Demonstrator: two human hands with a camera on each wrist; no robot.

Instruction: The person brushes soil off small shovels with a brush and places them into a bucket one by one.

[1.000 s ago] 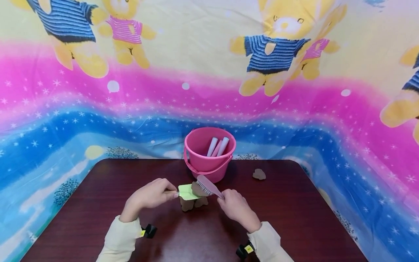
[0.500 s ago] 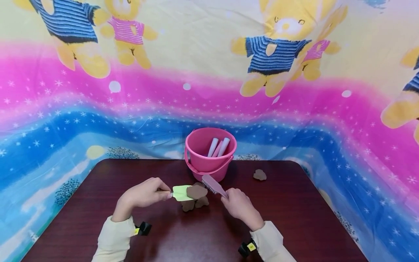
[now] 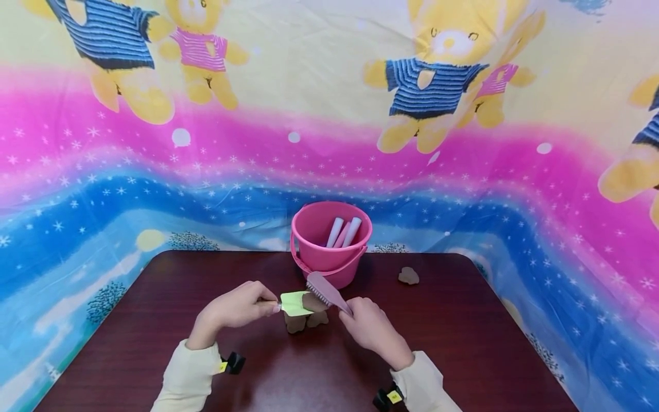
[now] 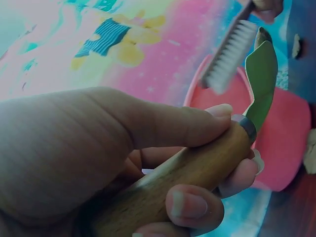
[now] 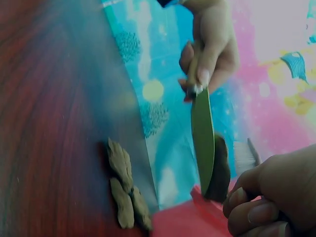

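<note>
My left hand [image 3: 242, 306] grips the wooden handle [image 4: 187, 182] of a small shovel, its green blade [image 3: 292, 304] held level above the table. A brown clay-like lump [image 3: 314, 302] lies on the blade's far end. From the other side, my right hand [image 3: 373, 329] holds a mauve brush [image 3: 329, 293] by its handle, bristles facing the lump. Whether the bristles touch it, I cannot tell; they are blurred in the left wrist view. Under the blade, more brown lumps [image 5: 121, 200] rest on the dark table, partly hidden in the head view.
Behind the shovel stands a pink bucket [image 3: 329, 260] with a lowered bail, holding two white handles [image 3: 334, 232] and a pink one. Another brown lump [image 3: 408, 276] lies at the table's back right. A patterned cloth [image 3: 329, 160] hangs around the table's back and sides.
The shovel went left and the brush right, uncovering the lump half a second ago. Now the shovel is back to the right and the brush back left, over the lump again.
</note>
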